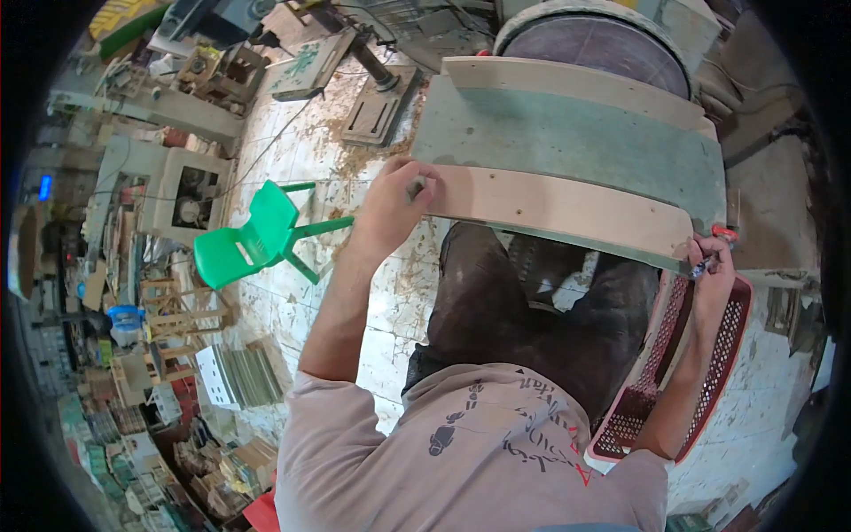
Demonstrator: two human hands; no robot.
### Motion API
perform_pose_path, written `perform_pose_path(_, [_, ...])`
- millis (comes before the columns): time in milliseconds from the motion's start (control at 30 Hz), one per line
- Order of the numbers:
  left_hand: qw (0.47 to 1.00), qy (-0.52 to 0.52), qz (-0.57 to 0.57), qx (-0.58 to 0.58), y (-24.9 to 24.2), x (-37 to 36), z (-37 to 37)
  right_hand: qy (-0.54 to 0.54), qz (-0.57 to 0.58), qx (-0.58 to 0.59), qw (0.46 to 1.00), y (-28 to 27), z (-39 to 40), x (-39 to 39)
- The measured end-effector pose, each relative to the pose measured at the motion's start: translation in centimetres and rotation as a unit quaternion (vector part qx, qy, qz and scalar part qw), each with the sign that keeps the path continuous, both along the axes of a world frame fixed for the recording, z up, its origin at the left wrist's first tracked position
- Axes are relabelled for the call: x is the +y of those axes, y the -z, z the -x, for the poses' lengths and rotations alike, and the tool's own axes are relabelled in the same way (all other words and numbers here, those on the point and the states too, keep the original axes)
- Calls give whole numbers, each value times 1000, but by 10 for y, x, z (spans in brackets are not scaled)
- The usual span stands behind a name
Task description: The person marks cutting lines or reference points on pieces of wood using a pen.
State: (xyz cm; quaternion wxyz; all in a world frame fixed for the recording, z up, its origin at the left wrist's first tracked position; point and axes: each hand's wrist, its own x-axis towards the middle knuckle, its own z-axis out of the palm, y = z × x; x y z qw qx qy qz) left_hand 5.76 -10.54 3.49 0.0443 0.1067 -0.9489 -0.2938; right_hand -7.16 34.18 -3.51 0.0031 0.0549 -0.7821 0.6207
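A pale wooden strip (pixel 558 209) with several small holes lies along the near edge of a grey-green board (pixel 567 133) in front of me. My left hand (pixel 399 202) is closed at the strip's left end. A small greyish thing shows between its thumb and fingers, too small to name. At the strip's right end, my right hand (pixel 713 266) is closed around a small, slim, dark thing with a bluish end. Its kind is not clear. A second wooden strip (pixel 576 90) stands along the board's far edge.
Beside my right arm is a dark red perforated plastic crate (pixel 716 372). A red-handled thing (pixel 724 232) sits at the board's right corner. To the left stand a green plastic chair (pixel 257 238) and a metal machine base (pixel 381 106). Behind the board is a large round disc (pixel 594 49).
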Motion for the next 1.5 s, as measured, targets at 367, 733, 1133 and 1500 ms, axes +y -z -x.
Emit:
perform_pose_path(367, [968, 224, 91, -71, -12, 34, 31, 32, -27, 5, 999, -7, -6, -9])
perform_pose_path(733, [978, 191, 38, -75, -19, 19, 28, 49, 38, -8, 998, -14, -22, -45])
perform_pose_path(1133, [944, 323, 67, -3, -21, 173, 89, 42, 136, 83, 986, -20, -27, -31])
perform_pose_path(1500, [946, 323, 20, -7, 9, 220, 116, -28, 161, 66, 984, -12, -26, -7])
